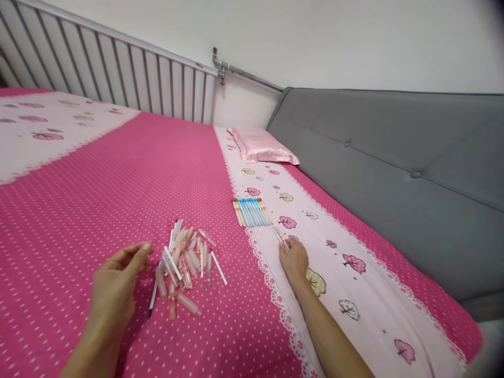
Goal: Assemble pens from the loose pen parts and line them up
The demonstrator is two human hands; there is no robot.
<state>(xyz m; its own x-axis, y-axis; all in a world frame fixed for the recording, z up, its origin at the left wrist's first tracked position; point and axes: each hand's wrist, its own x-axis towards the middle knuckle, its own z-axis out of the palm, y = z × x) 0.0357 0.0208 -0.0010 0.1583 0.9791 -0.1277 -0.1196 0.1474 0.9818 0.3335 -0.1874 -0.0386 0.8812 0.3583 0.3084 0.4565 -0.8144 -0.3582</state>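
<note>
Two hands stand well apart over the pink bedspread (173, 163). The person's right hand (294, 260) is pinched on a clear pen (280, 238), just off the neat row of pens (251, 214) at four o'clock. The left hand (112, 283), loosely curled and gripping nothing I can see, sits at eight o'clock from a jumbled pile (192, 261); the row lies at the pile's two o'clock.
</note>
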